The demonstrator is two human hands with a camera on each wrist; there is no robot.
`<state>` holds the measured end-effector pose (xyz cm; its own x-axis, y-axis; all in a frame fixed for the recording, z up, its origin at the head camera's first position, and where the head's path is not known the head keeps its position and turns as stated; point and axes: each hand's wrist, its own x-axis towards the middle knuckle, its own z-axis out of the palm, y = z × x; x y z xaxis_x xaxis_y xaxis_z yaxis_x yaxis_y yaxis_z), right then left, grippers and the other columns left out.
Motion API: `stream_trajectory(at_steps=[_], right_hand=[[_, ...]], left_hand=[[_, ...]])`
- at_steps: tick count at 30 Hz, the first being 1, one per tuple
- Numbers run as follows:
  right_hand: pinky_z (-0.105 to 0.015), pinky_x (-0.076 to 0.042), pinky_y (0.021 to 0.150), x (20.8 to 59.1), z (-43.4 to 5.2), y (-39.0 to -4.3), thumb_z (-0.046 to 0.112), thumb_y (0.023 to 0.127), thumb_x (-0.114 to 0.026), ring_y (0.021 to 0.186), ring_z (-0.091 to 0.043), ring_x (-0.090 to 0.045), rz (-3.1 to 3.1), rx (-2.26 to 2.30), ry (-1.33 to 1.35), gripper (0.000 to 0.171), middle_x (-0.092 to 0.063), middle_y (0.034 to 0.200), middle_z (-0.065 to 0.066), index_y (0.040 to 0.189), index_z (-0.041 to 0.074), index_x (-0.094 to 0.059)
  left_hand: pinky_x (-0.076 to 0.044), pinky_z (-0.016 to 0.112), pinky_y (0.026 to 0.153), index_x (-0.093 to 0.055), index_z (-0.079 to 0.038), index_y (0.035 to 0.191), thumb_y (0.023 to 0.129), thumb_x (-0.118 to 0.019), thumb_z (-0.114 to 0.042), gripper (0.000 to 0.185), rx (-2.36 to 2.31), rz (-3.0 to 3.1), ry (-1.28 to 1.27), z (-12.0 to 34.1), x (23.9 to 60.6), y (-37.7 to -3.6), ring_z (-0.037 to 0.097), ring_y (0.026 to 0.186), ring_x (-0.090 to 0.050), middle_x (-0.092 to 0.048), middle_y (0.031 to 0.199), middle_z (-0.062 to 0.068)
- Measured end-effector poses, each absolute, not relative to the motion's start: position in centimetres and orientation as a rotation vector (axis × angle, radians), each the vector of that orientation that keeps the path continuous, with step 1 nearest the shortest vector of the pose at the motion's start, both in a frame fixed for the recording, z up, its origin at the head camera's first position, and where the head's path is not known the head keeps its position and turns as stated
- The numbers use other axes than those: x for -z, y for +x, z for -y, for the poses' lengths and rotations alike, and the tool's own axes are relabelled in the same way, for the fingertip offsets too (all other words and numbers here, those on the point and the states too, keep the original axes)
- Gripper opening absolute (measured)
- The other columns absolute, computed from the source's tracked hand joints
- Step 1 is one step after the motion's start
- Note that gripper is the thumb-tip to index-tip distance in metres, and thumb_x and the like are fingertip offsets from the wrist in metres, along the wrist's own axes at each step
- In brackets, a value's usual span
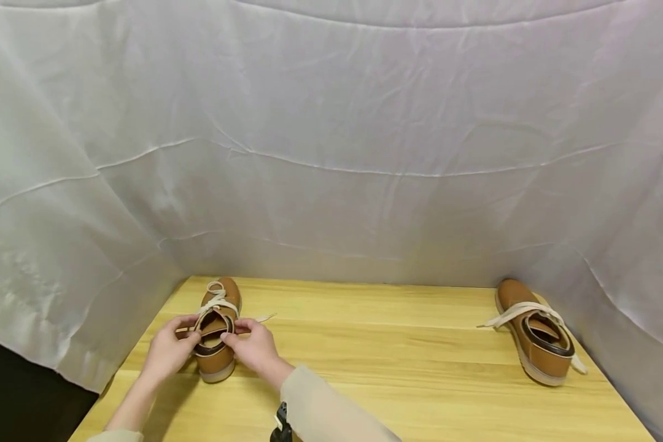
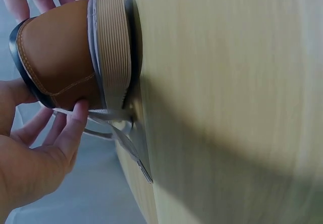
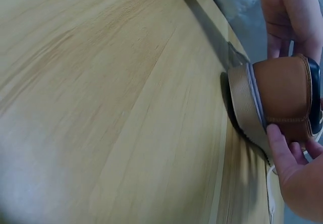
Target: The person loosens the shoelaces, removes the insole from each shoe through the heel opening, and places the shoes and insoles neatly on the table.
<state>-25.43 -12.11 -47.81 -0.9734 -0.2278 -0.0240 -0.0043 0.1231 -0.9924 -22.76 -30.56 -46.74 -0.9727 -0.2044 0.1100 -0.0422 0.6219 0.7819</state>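
Note:
A brown leather shoe point(image 1: 217, 363) with cream laces point(image 1: 220, 302) stands on the left of the table, toe pointing away and heel toward me. My left hand point(image 1: 167, 351) pinches the left edge of its opening between thumb and fingers. On the opposite side, my right hand point(image 1: 256, 348) pinches the right edge. Both wrist views look at the heel of the shoe point(image 2: 60, 52) and its ribbed pale sole. In the left wrist view a loose lace end point(image 2: 132, 151) hangs down beside the sole. The tongue shows inside the opening.
A second brown shoe point(image 1: 552, 363) stands at the right end of the wooden table point(image 1: 387, 356), with its cream lace point(image 1: 522, 309) draped across it. Grey cloth point(image 1: 331, 215) encloses the back and both sides. A small black object point(image 1: 280, 426) is by the right sleeve.

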Motion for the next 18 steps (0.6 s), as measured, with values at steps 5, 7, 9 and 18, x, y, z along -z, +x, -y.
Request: stream_trajectory(at_steps=[5, 7, 9, 18], right_hand=[[-0.029, -0.057, 0.086, 47.6, 10.6, -25.3, 0.020, 0.090, -0.079, 0.095, -0.009, -0.064, -2.282, 1.906, -0.245, 0.043, -0.071, 0.110, 0.000, 0.129, 0.004, -0.069], [-0.032, -0.058, 0.088, 47.5, 9.9, -25.2, 0.020, 0.091, -0.078, 0.098, -0.012, -0.066, -2.291, 1.886, -0.262, 0.043, -0.071, 0.110, 0.000, 0.129, 0.004, -0.069], [-0.033, -0.058, 0.088, 47.4, 9.2, -25.1, 0.019, 0.090, -0.078, 0.100, -0.014, -0.067, -2.305, 1.863, -0.285, 0.043, -0.071, 0.111, 0.001, 0.129, 0.004, -0.070], [-0.028, -0.060, 0.073, 47.4, 5.9, -24.2, 0.017, 0.092, -0.076, 0.093, -0.016, -0.070, -2.322, 1.811, -0.418, 0.046, -0.069, 0.124, -0.007, 0.134, 0.002, -0.067]], left_hand=[[-0.051, 0.015, 0.077, -0.053, 0.009, 0.140, 0.099, -0.063, -0.008, 0.046, 1.316, 2.665, 0.197, 29.1, 46.5, -22.2, 0.043, 0.120, -0.063, -0.053, 0.141, 0.033], [-0.053, 0.019, 0.083, -0.052, 0.009, 0.141, 0.099, -0.063, -0.007, 0.046, 1.315, 2.679, 0.177, 28.5, 46.5, -22.0, 0.043, 0.120, -0.061, -0.049, 0.142, 0.033], [-0.055, 0.022, 0.087, -0.051, 0.010, 0.141, 0.099, -0.063, -0.007, 0.046, 1.313, 2.688, 0.154, 28.0, 46.6, -21.8, 0.042, 0.119, -0.061, -0.047, 0.141, 0.032], [-0.058, 0.039, 0.093, -0.052, 0.013, 0.137, 0.097, -0.065, -0.005, 0.045, 1.309, 2.709, 0.094, 25.2, 46.5, -21.0, 0.037, 0.114, -0.061, -0.047, 0.134, 0.031]])
